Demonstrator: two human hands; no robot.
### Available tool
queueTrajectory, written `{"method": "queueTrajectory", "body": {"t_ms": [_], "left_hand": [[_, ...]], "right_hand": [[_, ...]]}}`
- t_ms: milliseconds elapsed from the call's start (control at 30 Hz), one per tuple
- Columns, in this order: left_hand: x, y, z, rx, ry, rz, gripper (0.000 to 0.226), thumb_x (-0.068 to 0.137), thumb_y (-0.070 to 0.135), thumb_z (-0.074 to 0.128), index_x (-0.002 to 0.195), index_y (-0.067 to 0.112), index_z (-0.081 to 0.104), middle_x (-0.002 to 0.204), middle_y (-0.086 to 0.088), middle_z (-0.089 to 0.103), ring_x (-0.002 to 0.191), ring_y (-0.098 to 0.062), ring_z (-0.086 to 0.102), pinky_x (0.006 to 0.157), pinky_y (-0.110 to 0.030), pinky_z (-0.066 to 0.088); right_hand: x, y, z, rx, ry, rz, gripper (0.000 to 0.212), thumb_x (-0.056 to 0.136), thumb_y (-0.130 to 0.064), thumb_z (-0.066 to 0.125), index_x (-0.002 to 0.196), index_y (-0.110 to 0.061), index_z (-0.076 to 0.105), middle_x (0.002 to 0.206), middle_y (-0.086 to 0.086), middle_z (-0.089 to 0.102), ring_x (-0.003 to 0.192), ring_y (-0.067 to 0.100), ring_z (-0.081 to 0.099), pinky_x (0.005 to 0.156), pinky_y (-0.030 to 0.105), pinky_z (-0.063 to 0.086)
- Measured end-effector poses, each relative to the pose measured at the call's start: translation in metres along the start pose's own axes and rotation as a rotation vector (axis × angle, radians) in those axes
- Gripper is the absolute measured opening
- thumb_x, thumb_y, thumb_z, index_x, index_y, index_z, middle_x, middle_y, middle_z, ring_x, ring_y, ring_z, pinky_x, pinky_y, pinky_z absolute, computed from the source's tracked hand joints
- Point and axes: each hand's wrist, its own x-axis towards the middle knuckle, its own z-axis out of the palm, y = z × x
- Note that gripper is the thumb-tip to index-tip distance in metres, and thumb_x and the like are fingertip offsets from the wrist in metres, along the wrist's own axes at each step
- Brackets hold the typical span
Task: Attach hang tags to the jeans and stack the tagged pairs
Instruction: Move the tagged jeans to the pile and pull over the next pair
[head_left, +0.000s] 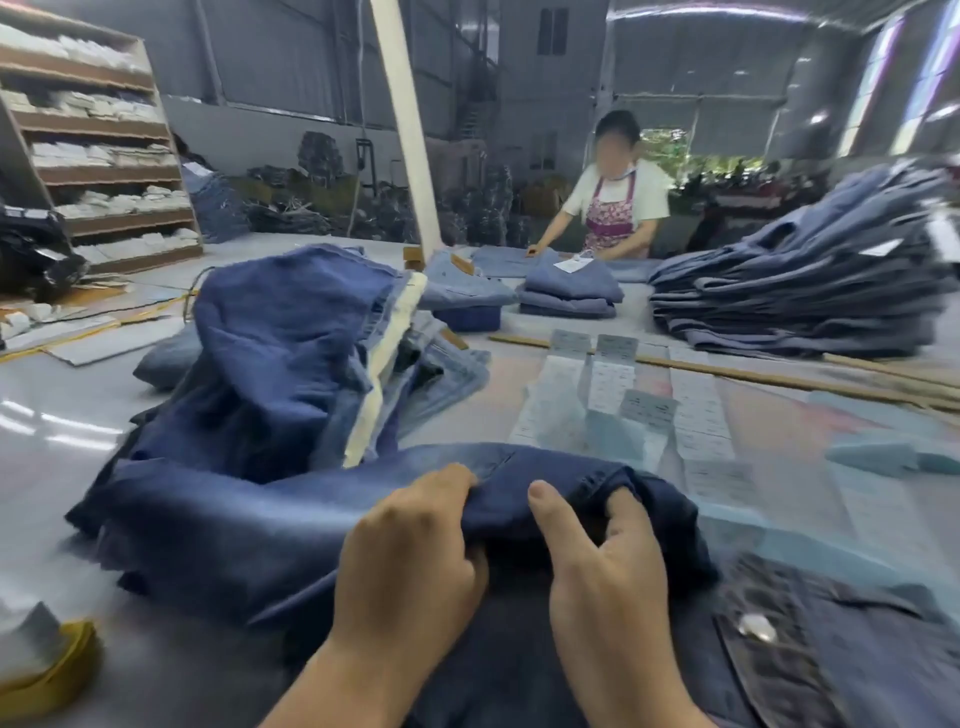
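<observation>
A blue pair of jeans lies across the table in front of me. My left hand grips a fold of its denim, fingers curled over the edge. Beside it, my right hand pinches the same fold near the waistband, thumb up and fingers tucked under the cloth. Rows of white hang tags lie on the table just beyond the jeans. A rumpled heap of jeans rises at the left. A tall stack of folded jeans with tags stands at the right.
Another person works at the far side, over small folded stacks. A wooden stick lies across the table. Dark denim with a metal button lies at bottom right. Yellow-edged material sits at bottom left. Shelves stand at far left.
</observation>
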Motion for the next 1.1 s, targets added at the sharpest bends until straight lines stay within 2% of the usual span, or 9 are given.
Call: {"method": "queueTrajectory", "body": {"t_ms": [100, 267, 433, 533, 633, 800, 900, 1000, 1100], "left_hand": [[-0.005, 0.005, -0.004, -0.150, 0.067, -0.011, 0.010, 0.069, 0.017, 0.056, 0.077, 0.022, 0.061, 0.065, 0.004, 0.064, 0.063, -0.029, 0.059, 0.051, -0.035, 0.045], [-0.010, 0.011, -0.007, -0.158, 0.106, 0.081, 0.016, 0.066, 0.019, 0.052, 0.077, 0.023, 0.063, 0.063, 0.007, 0.064, 0.062, -0.027, 0.059, 0.050, -0.037, 0.049], [-0.021, 0.007, -0.004, 0.010, 0.029, 0.136, 0.023, 0.061, 0.012, 0.069, 0.080, 0.024, 0.063, 0.069, 0.007, 0.066, 0.063, -0.024, 0.061, 0.048, -0.028, 0.038], [-0.017, -0.010, -0.010, -0.017, -0.258, 0.123, 0.031, 0.068, 0.042, 0.055, 0.099, 0.035, 0.054, 0.093, 0.017, 0.063, 0.084, -0.008, 0.059, 0.065, -0.025, 0.045], [0.004, -0.030, -0.034, -0.390, -0.576, -0.003, 0.050, 0.063, 0.074, 0.059, 0.104, 0.046, 0.060, 0.102, 0.026, 0.065, 0.095, 0.006, 0.060, 0.079, -0.016, 0.048], [0.039, -0.050, -0.064, -1.026, -0.206, -0.329, 0.058, 0.072, 0.066, 0.069, 0.107, 0.020, 0.068, 0.106, -0.004, 0.074, 0.099, -0.021, 0.069, 0.084, -0.037, 0.056], [0.042, -0.043, -0.065, -1.081, -0.133, -0.299, 0.051, 0.058, 0.066, 0.069, 0.092, 0.028, 0.070, 0.087, 0.001, 0.074, 0.082, -0.016, 0.072, 0.073, -0.035, 0.060], [0.039, -0.047, -0.063, -1.022, 0.024, -0.337, 0.045, 0.059, 0.055, 0.067, 0.083, 0.016, 0.068, 0.073, -0.010, 0.069, 0.071, -0.023, 0.069, 0.069, -0.039, 0.058], [0.035, -0.057, -0.053, -0.908, 0.170, -0.441, 0.032, 0.066, 0.038, 0.054, 0.072, 0.006, 0.056, 0.065, -0.010, 0.064, 0.066, -0.026, 0.061, 0.068, -0.044, 0.050]], "right_hand": [[-0.010, -0.003, -0.025, -0.182, 0.007, -0.085, 0.015, 0.086, -0.048, 0.064, 0.091, -0.037, 0.056, 0.107, -0.028, 0.042, 0.108, -0.012, 0.042, 0.095, 0.027, 0.035], [-0.004, -0.018, -0.037, 0.017, 0.094, 0.066, 0.043, 0.076, -0.065, 0.064, 0.096, -0.033, 0.043, 0.110, -0.001, 0.050, 0.097, 0.013, 0.055, 0.079, 0.036, 0.045], [0.025, -0.020, -0.030, 0.050, 0.200, 0.169, 0.043, 0.082, -0.025, 0.074, 0.089, -0.035, 0.032, 0.117, 0.010, 0.046, 0.093, 0.027, 0.056, 0.073, 0.043, 0.051], [0.032, -0.020, -0.017, 0.070, 0.175, 0.091, 0.046, 0.082, 0.002, 0.058, 0.090, -0.036, 0.034, 0.101, 0.010, 0.052, 0.067, 0.012, 0.055, 0.050, 0.028, 0.046], [0.028, -0.020, -0.001, 0.098, 0.048, -0.049, 0.053, 0.078, 0.013, 0.053, 0.093, -0.036, 0.039, 0.079, 0.000, 0.057, 0.050, 0.000, 0.054, 0.043, 0.015, 0.043], [0.006, -0.014, 0.038, 0.108, -0.318, -0.331, 0.072, 0.064, 0.008, 0.052, 0.102, -0.053, 0.047, 0.104, -0.012, 0.065, 0.084, 0.012, 0.070, 0.064, 0.022, 0.054], [-0.003, -0.007, 0.055, -0.092, -0.475, -0.536, 0.066, 0.070, 0.004, 0.057, 0.114, -0.045, 0.051, 0.095, -0.011, 0.068, 0.081, 0.006, 0.068, 0.069, 0.017, 0.051], [-0.004, -0.006, 0.065, -0.174, -0.551, -0.618, 0.063, 0.072, 0.008, 0.056, 0.119, -0.033, 0.051, 0.110, -0.014, 0.063, 0.099, 0.009, 0.065, 0.080, 0.024, 0.054], [-0.006, 0.000, 0.073, -0.383, -0.480, -0.667, 0.057, 0.070, -0.012, 0.060, 0.125, -0.024, 0.050, 0.131, -0.007, 0.049, 0.114, 0.016, 0.055, 0.093, 0.031, 0.049]]}}
